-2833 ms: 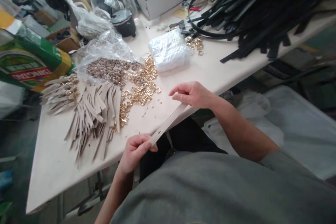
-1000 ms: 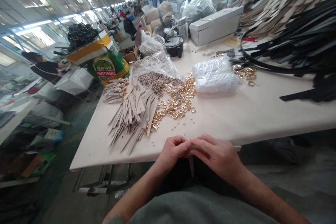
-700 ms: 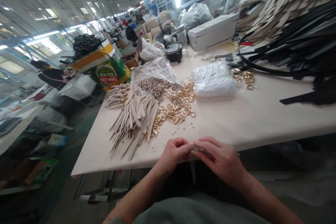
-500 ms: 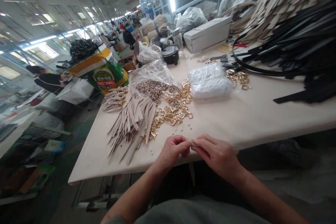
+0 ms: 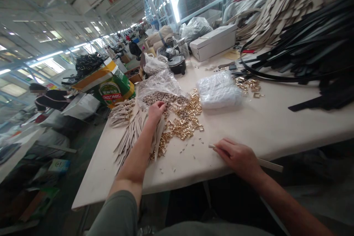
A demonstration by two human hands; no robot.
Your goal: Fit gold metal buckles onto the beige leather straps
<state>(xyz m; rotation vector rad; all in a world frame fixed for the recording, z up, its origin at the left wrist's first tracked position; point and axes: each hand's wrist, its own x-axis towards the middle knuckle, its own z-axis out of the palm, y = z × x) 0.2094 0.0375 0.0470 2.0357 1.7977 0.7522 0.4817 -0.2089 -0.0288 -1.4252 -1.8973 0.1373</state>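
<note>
My right hand [image 5: 238, 157] rests on the near edge of the white table [image 5: 271, 125], fingers closed on a beige strap [image 5: 269, 165] that lies flat and runs off to the right. My left hand [image 5: 156, 111] is stretched far forward, its curled fingertips at the open clear bag of small beige loops [image 5: 163, 94]. Whether it holds anything I cannot make out. Beside that hand lie a heap of gold buckles [image 5: 184, 121] and a pile of cut beige strips [image 5: 132, 134].
A white wrapped packet [image 5: 219, 90] and a second small cluster of buckles [image 5: 249, 85] lie further right. Black straps [image 5: 309, 51] and beige straps are heaped at the back right behind a white box [image 5: 214, 41]. A green and yellow carton [image 5: 107, 84] stands left; a person sits beyond it.
My hands were together at the table edge on the strap. My left hand has let go and reached forward to the bag of loops; the right hand has laid the strap on the table.
</note>
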